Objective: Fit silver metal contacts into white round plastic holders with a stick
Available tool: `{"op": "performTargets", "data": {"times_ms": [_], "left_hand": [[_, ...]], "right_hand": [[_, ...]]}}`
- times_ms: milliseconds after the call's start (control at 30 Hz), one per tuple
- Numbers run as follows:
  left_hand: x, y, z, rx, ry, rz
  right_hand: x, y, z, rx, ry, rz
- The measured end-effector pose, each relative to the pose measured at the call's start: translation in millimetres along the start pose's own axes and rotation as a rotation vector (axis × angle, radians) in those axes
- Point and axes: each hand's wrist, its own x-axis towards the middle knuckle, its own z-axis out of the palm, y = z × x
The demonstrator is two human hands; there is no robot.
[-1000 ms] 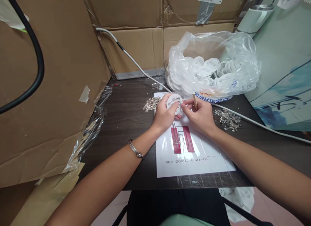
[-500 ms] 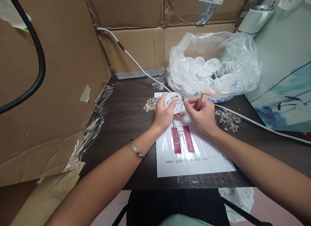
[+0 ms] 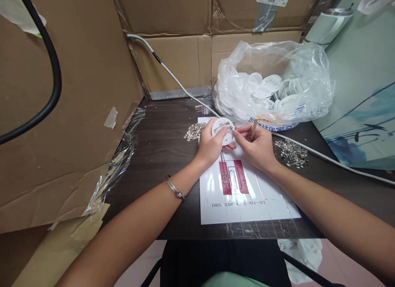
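Observation:
My left hand (image 3: 210, 143) is closed around the edge of a white round plastic disc (image 3: 217, 137), its thumb across the face. Metal strips show on the disc. My right hand (image 3: 257, 145) has thumb and forefinger pinched at the disc's right edge, against a small metal piece (image 3: 230, 129) lying on the disc. Tucked in the same hand, a thin wooden stick (image 3: 254, 129) points up. Below the hands lies a white printed sheet (image 3: 262, 196) with a red-and-white pattern and lettering. A pile of small metal parts (image 3: 194, 131) is beside my left hand, another metal pile (image 3: 291, 152) beside my right.
A clear plastic bag (image 3: 317, 87) full of white discs stands behind my hands. A grey cable (image 3: 182, 86) crosses the dark table (image 3: 154, 143). Cardboard walls (image 3: 179, 64) rise at the back and left. A white mug (image 3: 328, 27) is at the back right.
My right fingertips have brought the small metal piece leftward from beside the disc onto its right part. My left hand still holds the disc. The view has shifted slightly.

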Motion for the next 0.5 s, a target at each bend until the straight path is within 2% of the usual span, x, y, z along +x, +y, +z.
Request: {"op": "performTargets", "data": {"times_ms": [300, 500], "left_hand": [[-1.1, 1.6, -0.8, 0.026, 0.000, 0.006], [-1.8, 1.5, -1.1, 0.039, -0.004, 0.009]], "right_hand": [[5.3, -2.7, -2.4, 0.108, -0.057, 0.134], [5.5, -2.5, -3.6, 0.152, -0.085, 0.142]]}}
